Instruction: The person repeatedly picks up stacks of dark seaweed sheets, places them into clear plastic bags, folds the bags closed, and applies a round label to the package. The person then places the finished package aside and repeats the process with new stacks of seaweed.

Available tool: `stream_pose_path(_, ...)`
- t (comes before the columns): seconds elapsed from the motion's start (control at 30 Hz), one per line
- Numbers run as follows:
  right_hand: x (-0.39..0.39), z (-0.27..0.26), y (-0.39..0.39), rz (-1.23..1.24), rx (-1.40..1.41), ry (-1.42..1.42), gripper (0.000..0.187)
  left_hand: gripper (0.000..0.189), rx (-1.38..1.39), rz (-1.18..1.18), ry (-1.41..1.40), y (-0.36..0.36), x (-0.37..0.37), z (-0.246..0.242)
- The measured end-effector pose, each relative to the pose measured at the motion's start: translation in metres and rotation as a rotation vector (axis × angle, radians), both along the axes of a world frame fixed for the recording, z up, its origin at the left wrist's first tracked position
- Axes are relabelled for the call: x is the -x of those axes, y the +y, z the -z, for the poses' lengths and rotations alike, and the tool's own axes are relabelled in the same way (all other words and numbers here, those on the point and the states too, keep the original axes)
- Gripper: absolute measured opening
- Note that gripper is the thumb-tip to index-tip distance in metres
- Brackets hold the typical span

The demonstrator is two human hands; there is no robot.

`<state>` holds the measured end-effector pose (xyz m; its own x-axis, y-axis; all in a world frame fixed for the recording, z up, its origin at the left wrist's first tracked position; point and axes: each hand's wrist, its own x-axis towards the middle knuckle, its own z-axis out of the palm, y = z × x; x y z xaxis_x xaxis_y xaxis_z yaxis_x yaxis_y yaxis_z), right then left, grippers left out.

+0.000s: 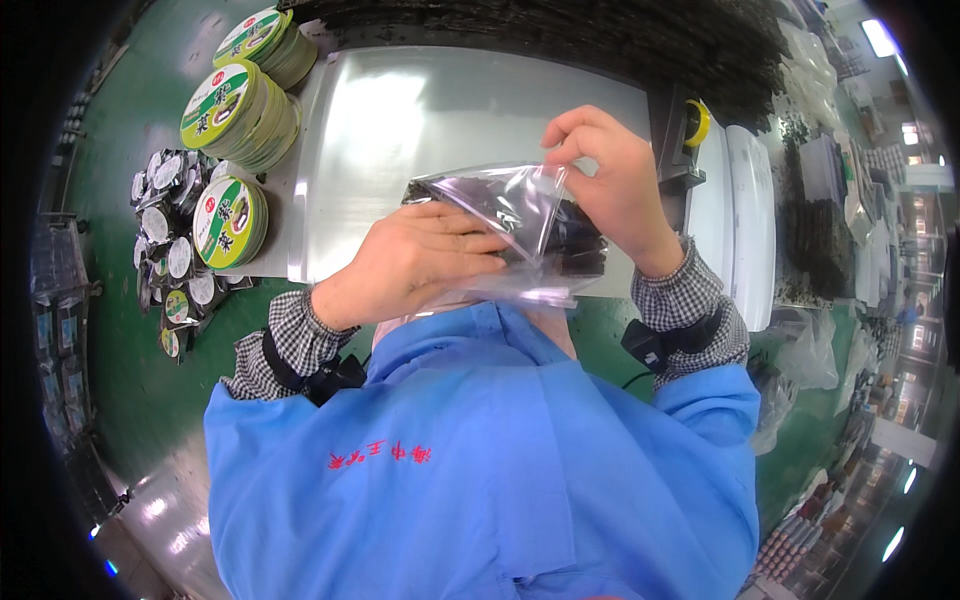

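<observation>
Flat on a clear plastic film wrapper [517, 199] lies my left hand [420, 255], its fingers stretched across the film. Under the film is a dark bundle, seemingly dried seaweed [577, 244], whose right end shows past the fold. My right hand [607, 172] pinches a raised corner of the film between thumb and fingertip, with the other fingers curled. A folded film edge runs along the side nearest my body. Below the bundle is a shiny metal work surface [360, 150]. My left thumb is mostly hidden.
Stacks of round printed labels [225, 105] stand at left, beside a heap of small labelled packets [169, 232]. A long dark mass of seaweed [540, 26] spans the far side. At right are a tape dispenser with yellow tape [697, 124], white sheets [750, 225] and clear bags [810, 349].
</observation>
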<state>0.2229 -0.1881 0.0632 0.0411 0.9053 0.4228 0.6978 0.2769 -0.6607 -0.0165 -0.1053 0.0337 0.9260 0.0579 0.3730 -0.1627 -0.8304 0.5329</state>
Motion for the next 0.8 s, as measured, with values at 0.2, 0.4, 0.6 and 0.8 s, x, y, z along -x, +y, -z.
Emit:
stream_pose_path(0.2, 0.019, -0.021, 0.016, -0.11, 0.173, 0.752, 0.036, 0.024, 0.045, 0.059, -0.036, -0.005, 0.006, 0.007)
stream_pose_path(0.4, -0.003, -0.038, -0.061, -0.346, 0.386, 0.189, 0.04, 0.036, 0.075, 0.035, -0.006, 0.001, 0.007, 0.007)
stream_pose_path(0.6, 0.032, 0.011, -0.072, 0.026, 0.388, 0.432, 0.026, 0.044, 0.148, -0.152, -0.067, 0.004, -0.002, 0.009)
stream_pose_path(0.8, 0.023, 0.007, -0.053, 0.108, 0.458, 0.411, 0.033, 0.05, 0.811, -0.276, 0.08, 0.034, -0.03, -0.001)
